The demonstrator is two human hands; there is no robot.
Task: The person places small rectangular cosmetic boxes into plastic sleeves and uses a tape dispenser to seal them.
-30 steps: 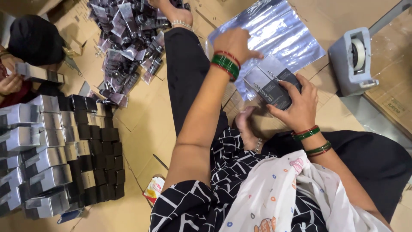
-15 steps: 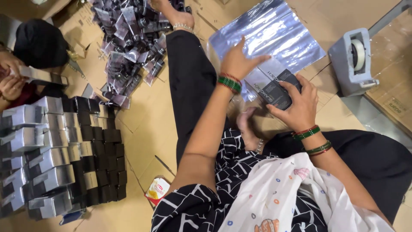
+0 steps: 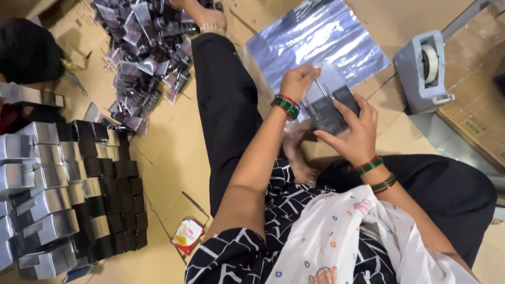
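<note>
The small dark box point(image 3: 331, 113) was a flat, black rectangular carton with a glossy face, partly sheathed in clear film. The right hand point(image 3: 352, 134) cupped it from below and the side, its grip pinching the box, thumb along the near edge. The left hand point(image 3: 297, 81) touched the box's top corner, fingers curled on the film; whether that grip was truly clamped could not be told. The box's lower half was hidden behind the right hand's fingers. It sat just below the silvery plastic sheet point(image 3: 315, 39) on the cardboard floor point(image 3: 173, 173), well left of the grey tape dispenser point(image 3: 423, 71).
</note>
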